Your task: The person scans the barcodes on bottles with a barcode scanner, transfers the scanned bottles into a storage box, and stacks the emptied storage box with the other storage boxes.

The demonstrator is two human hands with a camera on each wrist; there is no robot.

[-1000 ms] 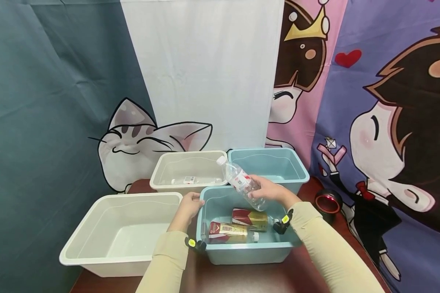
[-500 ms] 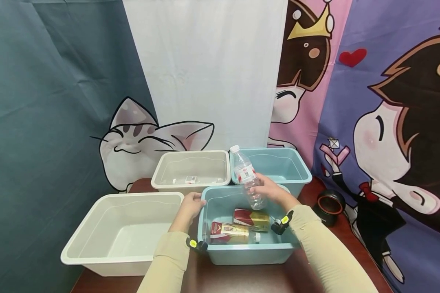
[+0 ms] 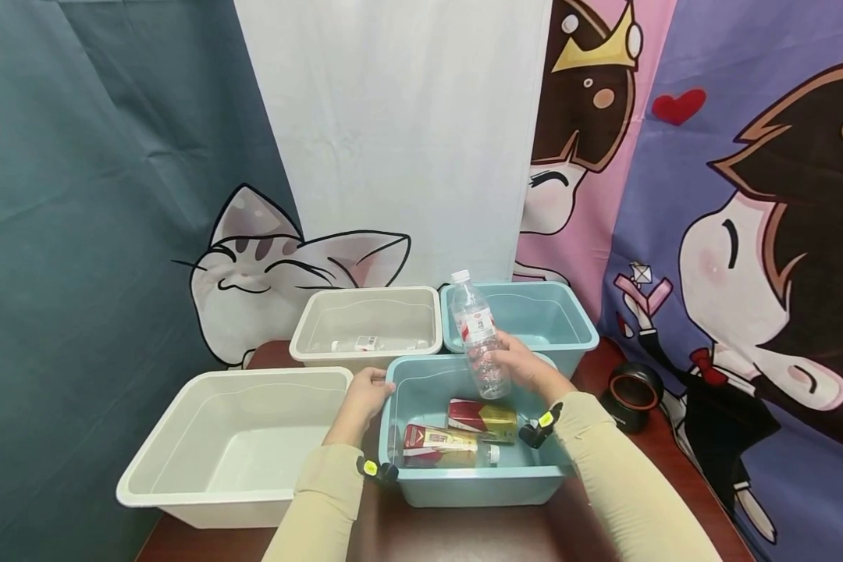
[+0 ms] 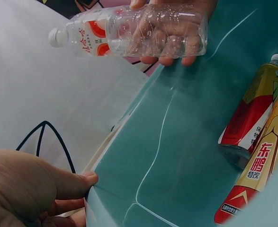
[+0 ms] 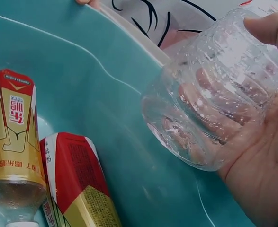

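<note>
My right hand (image 3: pixel 523 365) holds a clear plastic bottle (image 3: pixel 472 324) with a white cap and a red-and-white label, cap end up and tilted left, above the front blue basin (image 3: pixel 478 474). In the right wrist view, droplets show inside the bottle (image 5: pixel 214 94) and the fingers wrap behind it. My left hand (image 3: pixel 364 394) pinches the left rim of that basin, thumb over the edge in the left wrist view. Two red-and-gold drink bottles lie on the basin floor: one nearer (image 3: pixel 435 447), one just behind it (image 3: pixel 482 420).
A large cream basin (image 3: pixel 235 497) stands to the left. Behind are a smaller beige basin (image 3: pixel 365 359) with a clear bottle (image 3: pixel 367 343) lying in it, and another blue basin (image 3: pixel 569 312). A round black device (image 3: pixel 632 396) sits on the table (image 3: pixel 464 535) at right.
The clear bottle has swung from leaning far left to more upright, its cap moving up and right. My left hand stays on the basin rim.
</note>
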